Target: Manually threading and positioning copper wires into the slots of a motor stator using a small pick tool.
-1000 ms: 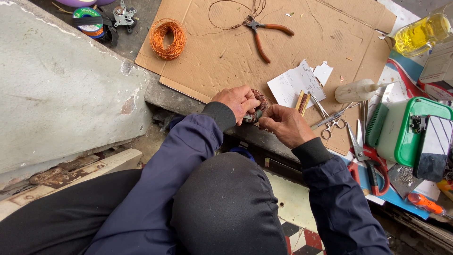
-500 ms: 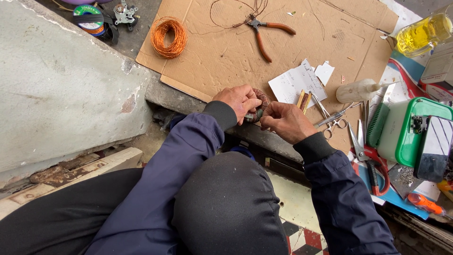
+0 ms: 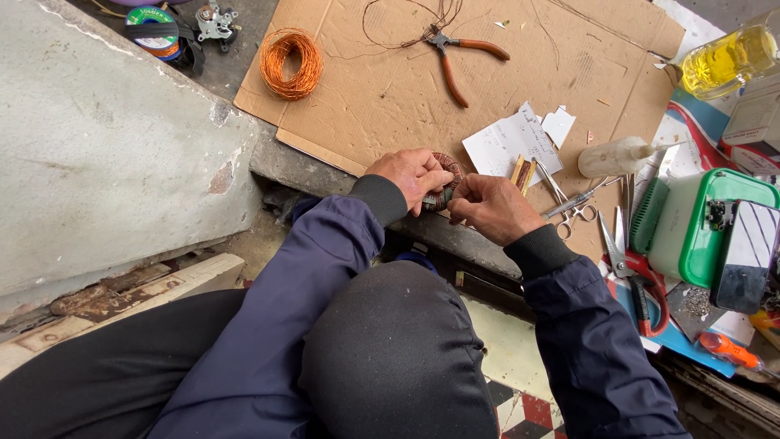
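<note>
My left hand [image 3: 410,174] and my right hand [image 3: 490,208] meet at the near edge of a cardboard sheet [image 3: 382,89]. Between their fingers they grip a small round coil wound with reddish-brown copper wire [image 3: 444,184]. The fingers cover most of the coil, so only its upper arc shows. Both arms wear dark blue sleeves, and my knee in black cloth sits just below the hands.
On the cardboard lie a loop of orange copper wire [image 3: 291,63], orange-handled pliers [image 3: 455,55] and paper scraps [image 3: 513,145]. To the right are a white plastic bottle [image 3: 615,156], scissors [image 3: 573,205], red-handled snips [image 3: 638,276], a green and white box [image 3: 700,228] and a bottle of yellow liquid [image 3: 725,58].
The hands have stayed together on the coil with only small finger movements. The view has shifted slightly.
</note>
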